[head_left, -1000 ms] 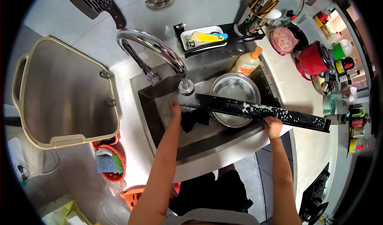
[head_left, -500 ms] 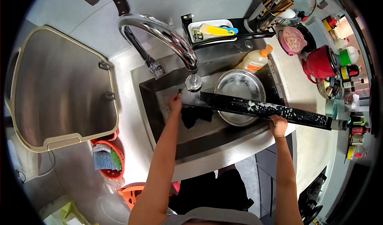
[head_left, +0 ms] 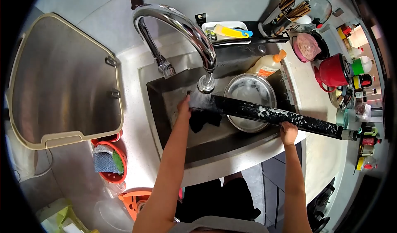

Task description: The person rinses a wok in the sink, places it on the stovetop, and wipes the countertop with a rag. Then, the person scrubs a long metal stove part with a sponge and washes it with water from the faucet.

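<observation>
1. Slanting over the sink (head_left: 198,152) and metal bowl (head_left: 248,127), the black rail (head_left: 244,109) is held, left end beneath the tap (head_left: 206,84).
2. That end is clasped by the left hand's (head_left: 183,105) fingers, the near edge by the right hand's (head_left: 288,132).
3. Foam (head_left: 289,118) lies rightward; for good rinsing, slow leftward feeding and a low angle seem advised.
</observation>
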